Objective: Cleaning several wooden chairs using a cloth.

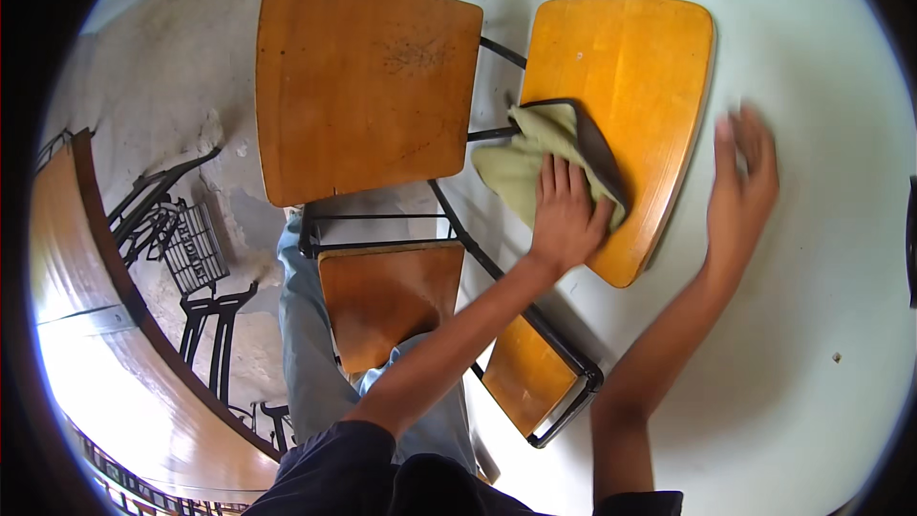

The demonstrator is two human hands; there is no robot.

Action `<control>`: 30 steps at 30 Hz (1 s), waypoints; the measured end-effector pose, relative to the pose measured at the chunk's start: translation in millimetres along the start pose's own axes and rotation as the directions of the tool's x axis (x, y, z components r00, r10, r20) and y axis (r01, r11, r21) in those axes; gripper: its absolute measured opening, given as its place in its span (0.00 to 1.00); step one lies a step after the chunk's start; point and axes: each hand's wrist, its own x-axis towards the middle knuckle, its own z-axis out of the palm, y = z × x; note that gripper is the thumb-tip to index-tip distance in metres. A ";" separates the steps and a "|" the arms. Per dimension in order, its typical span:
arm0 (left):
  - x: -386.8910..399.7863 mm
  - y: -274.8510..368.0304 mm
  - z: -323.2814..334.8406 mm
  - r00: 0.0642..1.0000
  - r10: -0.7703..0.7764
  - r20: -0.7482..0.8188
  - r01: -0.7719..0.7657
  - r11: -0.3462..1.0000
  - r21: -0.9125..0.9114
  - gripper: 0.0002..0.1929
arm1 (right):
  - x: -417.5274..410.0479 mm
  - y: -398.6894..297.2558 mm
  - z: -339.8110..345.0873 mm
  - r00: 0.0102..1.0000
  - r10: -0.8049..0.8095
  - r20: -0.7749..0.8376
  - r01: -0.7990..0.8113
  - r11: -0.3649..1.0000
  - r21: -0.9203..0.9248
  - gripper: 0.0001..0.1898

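My left hand [569, 208] lies over a green cloth [501, 161] with a dark edge, pressing it on the lower left part of a varnished wooden panel [645, 72]. The cloth is bunched, and one corner hangs past the panel's left edge. My right hand [745, 150] is raised to the right of that panel, in front of the pale wall. Its fingers are blurred and hold nothing visible. A larger, scuffed wooden panel [358, 100] stands on the left, joined by black metal tubes [494, 135].
Below are a smaller wooden board [390, 301] and a narrow wooden piece [530, 373] in a black metal frame [551, 330]. At left stands a wooden table [143, 401] with a cast-iron treadle [193, 247] marked Singer. The pale wall [809, 301] rises at right.
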 end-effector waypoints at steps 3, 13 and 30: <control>40.6 -7.6 -6.8 0.974 0.069 0.217 -0.098 0.987 0.128 0.31 | 71.4 16.1 52.7 0.992 -0.083 0.100 0.089 0.994 -0.057 0.31; -14.4 42.5 -8.2 0.858 0.348 0.378 -0.369 0.929 -0.018 0.18 | 101.7 30.3 83.4 0.972 -0.231 -0.049 0.236 0.954 0.185 0.16; 212.7 27.0 16.4 0.822 0.532 0.200 -0.528 0.845 -0.078 0.31 | 106.0 30.7 80.9 0.997 -0.082 0.013 0.038 0.587 0.808 0.31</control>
